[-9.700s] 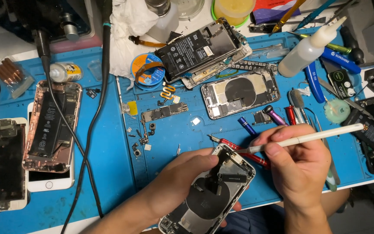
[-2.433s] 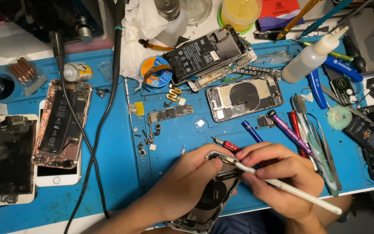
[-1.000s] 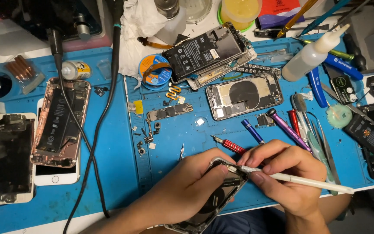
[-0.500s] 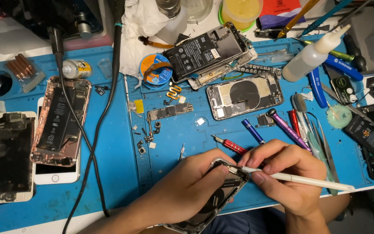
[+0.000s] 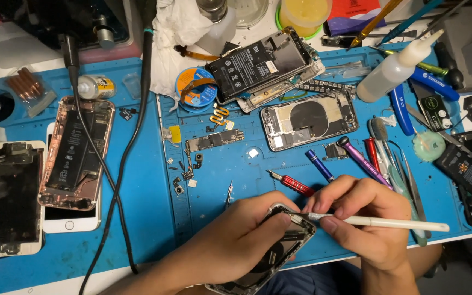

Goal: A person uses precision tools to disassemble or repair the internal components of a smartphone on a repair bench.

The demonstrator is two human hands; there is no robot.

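1. Since half a second ago almost nothing has shifted: both hands stay in place over the opened phone shell, and only the white-handled blade tool has crept slightly along the frame
2. Left hand is clamped around the shell, fingers wrapped over its upper edge, holding it tilted just off the near edge of the blue mat
3. Right hand pinches the tool between thumb and fingertips, closed tight on the shaft, with the tip resting at the shell's top corner
4. To do this well, the tool should lie nearly flat to the frame so the tip slides rather than digs; pressure should come from the fingers, not the wrist
5. Left thumb sits very close to the tip, so a slip would run toward it; keeping the stroke short seems wise
6. Red screwdriver and blue screwdriver lie just beyond the hands, well within reach, and a second open phone back rests farther up the mat
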